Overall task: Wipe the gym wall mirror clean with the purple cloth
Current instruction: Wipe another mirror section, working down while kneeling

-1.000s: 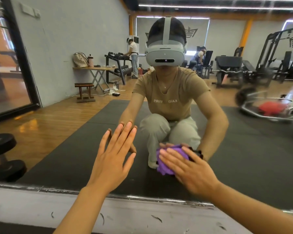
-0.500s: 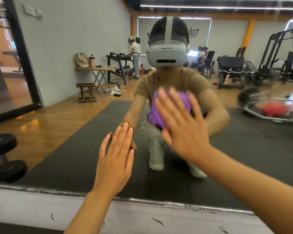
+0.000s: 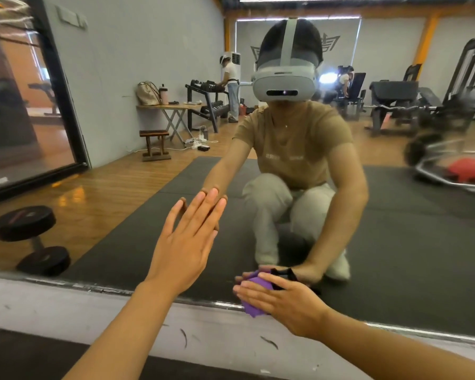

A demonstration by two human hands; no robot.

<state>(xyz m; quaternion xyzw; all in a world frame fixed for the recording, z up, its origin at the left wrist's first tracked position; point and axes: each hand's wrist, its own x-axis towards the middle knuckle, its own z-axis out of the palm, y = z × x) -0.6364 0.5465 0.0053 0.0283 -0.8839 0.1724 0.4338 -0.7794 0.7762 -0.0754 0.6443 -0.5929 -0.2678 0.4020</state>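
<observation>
The left hand (image 3: 185, 242), fingers straight and together, lies flat against the large wall mirror (image 3: 395, 242) at centre frame. Lower right of centre, the right hand (image 3: 283, 303) presses a crumpled purple cloth (image 3: 254, 300) with straight fingers onto the glass at the mirror's bottom edge, just above the scuffed white wall strip (image 3: 66, 305).

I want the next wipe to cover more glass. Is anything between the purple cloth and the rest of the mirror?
Only the left hand, pressed flat on the mirror up and left of the purple cloth under the right hand. Otherwise nothing visible.
</observation>
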